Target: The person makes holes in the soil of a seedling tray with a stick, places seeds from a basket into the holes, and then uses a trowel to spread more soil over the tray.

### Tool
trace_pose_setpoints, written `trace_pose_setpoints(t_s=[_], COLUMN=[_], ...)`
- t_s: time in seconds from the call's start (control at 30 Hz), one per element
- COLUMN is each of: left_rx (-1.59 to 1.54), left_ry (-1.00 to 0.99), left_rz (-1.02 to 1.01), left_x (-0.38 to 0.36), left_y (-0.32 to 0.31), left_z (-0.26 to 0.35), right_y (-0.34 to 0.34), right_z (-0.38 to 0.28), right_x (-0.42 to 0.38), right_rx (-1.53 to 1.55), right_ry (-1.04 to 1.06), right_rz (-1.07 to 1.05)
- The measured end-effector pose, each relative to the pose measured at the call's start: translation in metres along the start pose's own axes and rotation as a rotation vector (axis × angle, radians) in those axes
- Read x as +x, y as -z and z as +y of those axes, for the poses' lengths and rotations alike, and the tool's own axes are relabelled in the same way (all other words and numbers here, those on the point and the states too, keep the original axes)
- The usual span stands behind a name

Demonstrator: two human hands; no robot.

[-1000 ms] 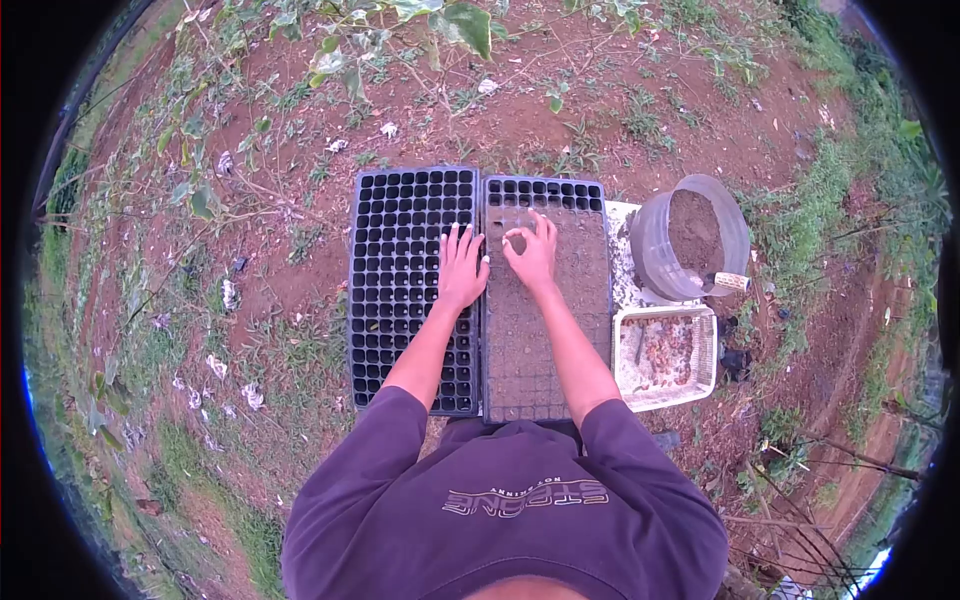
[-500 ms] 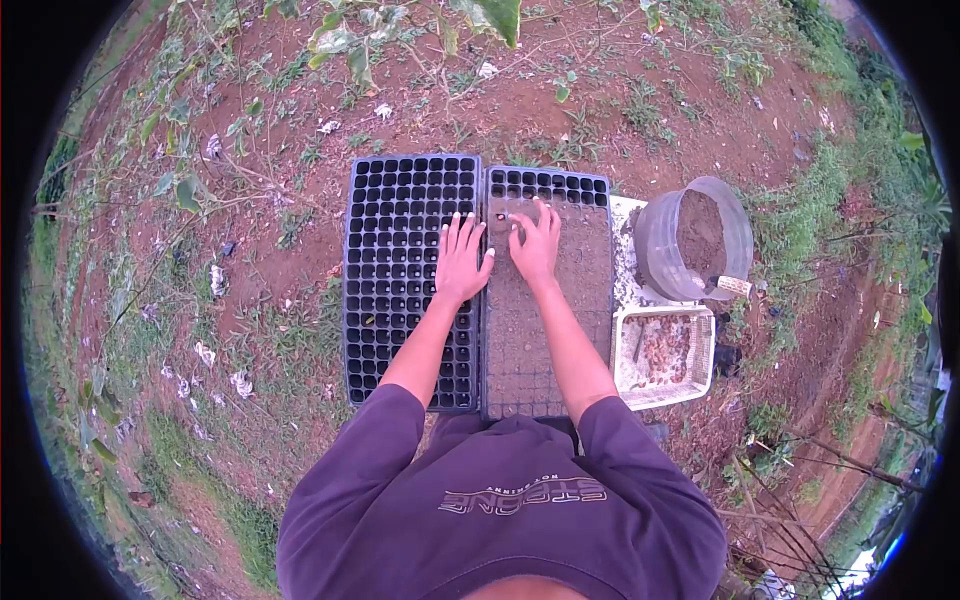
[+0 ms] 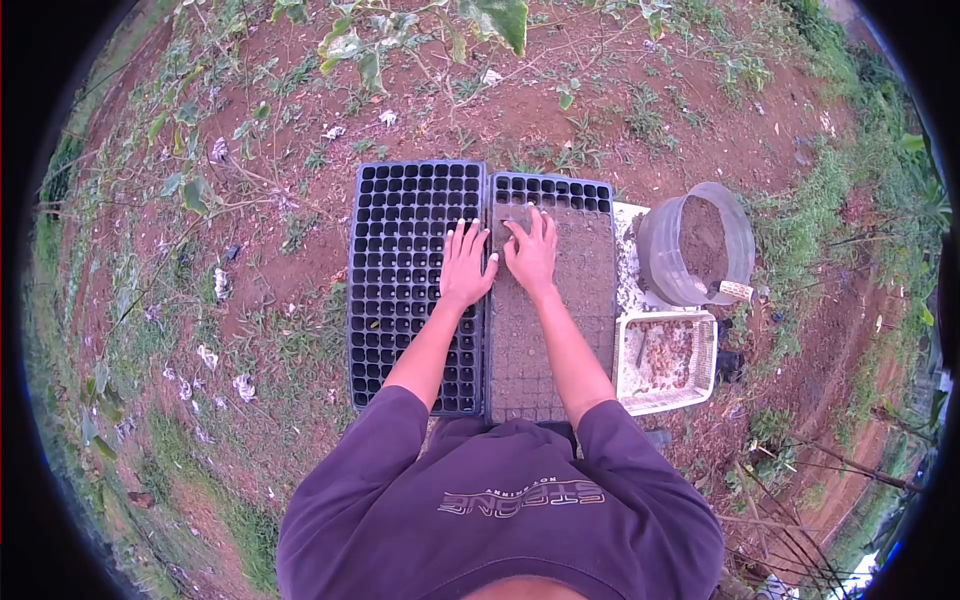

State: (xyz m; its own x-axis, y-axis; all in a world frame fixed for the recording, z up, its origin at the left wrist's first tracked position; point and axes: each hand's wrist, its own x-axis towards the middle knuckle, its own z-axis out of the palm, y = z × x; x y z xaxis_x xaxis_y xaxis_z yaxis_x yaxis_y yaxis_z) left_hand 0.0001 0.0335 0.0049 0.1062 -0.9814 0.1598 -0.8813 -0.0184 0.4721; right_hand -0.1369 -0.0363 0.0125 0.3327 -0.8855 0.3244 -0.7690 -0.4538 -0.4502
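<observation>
My left hand (image 3: 466,266) lies flat, its fingers spread a little, on the right side of an unfilled black seedling tray (image 3: 402,285). Beside it stands a second seedling tray (image 3: 522,360), filled with brown soil except for dark cells along its far end. My right hand (image 3: 532,256) is over the far left part of this soil. Its thumb points left and touches the soil surface, while the other fingers reach forward, apart from the thumb. I see nothing held in either hand.
Right of the trays, a clear plastic tub (image 3: 697,243) of soil rests partly on a white board (image 3: 630,258). Nearer stands a white basket (image 3: 667,362) with small brown bits and a thin dark stick-like thing. Leafy stems (image 3: 495,25) hang at the top; weeds cover the ground.
My right thumb has moved onto a small hole in the soil, where a pale speck showed before. My left hand stays on its tray. The whole view has shifted slightly.
</observation>
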Motion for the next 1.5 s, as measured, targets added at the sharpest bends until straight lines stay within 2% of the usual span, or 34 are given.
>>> trace_pose_setpoints(t_s=[0.5,0.87,1.03,1.1,1.27,1.5], left_rx=[-0.007,0.007,-0.073,-0.162,-0.196,-0.252], left_ry=[0.025,0.019,0.01,0.019,0.025,0.082], left_rz=[-0.014,-0.049,-0.037,0.052,0.14,0.125], left_x=[0.0,0.0,-0.003,-0.008,-0.045,-0.102], left_y=[-0.001,0.001,0.003,0.003,0.003,-0.014], left_z=[0.0,-0.002,-0.003,-0.002,0.026,0.099], right_y=[0.001,0.009,0.031,0.039,0.066,0.107], right_z=[-0.014,-0.019,-0.02,-0.017,-0.002,0.039], right_x=[0.006,0.008,-0.021,-0.038,-0.082,-0.125], right_rx=[-0.092,-0.158,0.01,0.062,0.173,0.148], right_ry=[-0.029,-0.058,-0.082,-0.086,-0.122,-0.054], right_rz=[-0.018,-0.128,0.073,0.111,0.088,0.068])
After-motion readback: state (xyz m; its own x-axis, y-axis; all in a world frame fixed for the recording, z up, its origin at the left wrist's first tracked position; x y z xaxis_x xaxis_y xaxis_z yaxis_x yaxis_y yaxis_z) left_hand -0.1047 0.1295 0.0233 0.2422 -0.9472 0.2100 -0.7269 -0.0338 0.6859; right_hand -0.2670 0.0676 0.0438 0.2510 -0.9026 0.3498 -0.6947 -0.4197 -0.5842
